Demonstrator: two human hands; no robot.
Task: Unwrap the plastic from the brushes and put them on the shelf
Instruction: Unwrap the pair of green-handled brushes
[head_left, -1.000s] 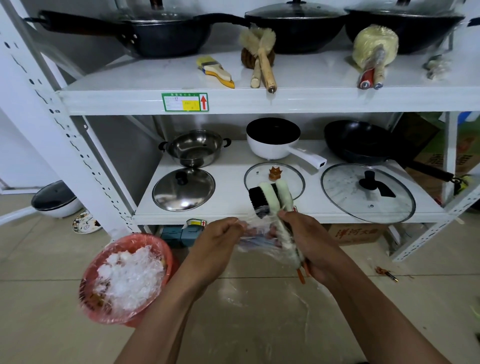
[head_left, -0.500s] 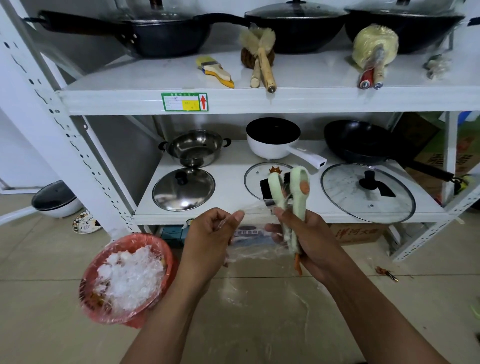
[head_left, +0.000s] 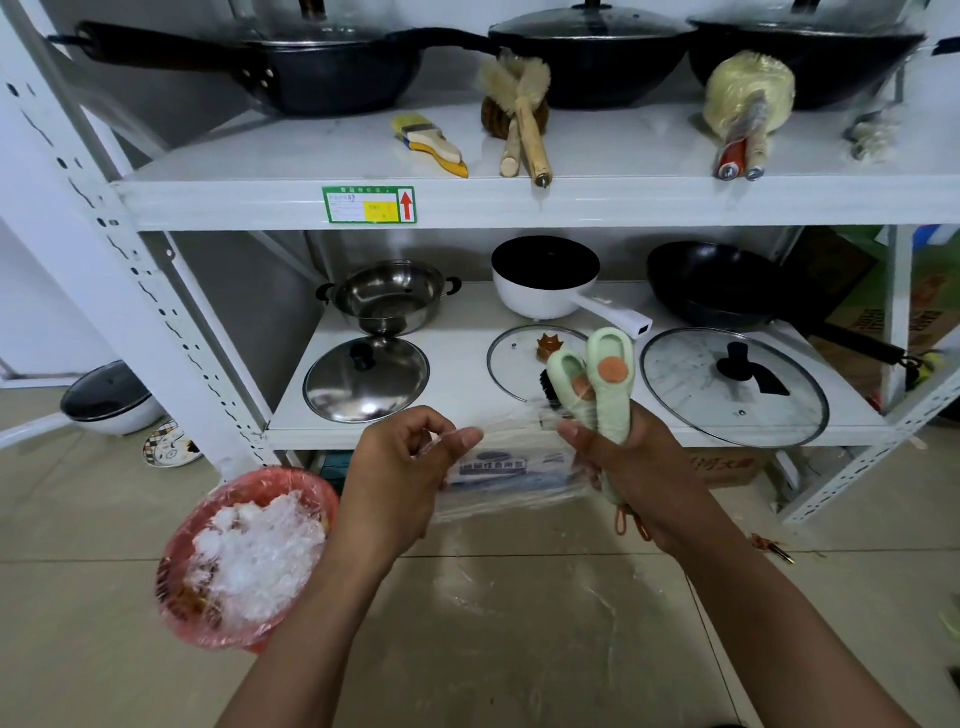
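My right hand grips two pale green brushes with orange dots and black bristles, held upright in front of the lower shelf. My left hand pinches a stretch of clear plastic wrap that runs across to the brushes. Orange loops hang below my right hand. On the upper shelf lie a yellow flat brush, wooden-handled brushes and a wrapped pale yellow brush bundle.
A red basin full of crumpled plastic sits on the floor at lower left. Pots, pans and glass lids fill the lower shelf; black woks line the back of the upper one. A white post slants at left.
The brushes have been raised and turned upright. My left hand has pulled the plastic out to the left, so it now stretches flat between my hands.
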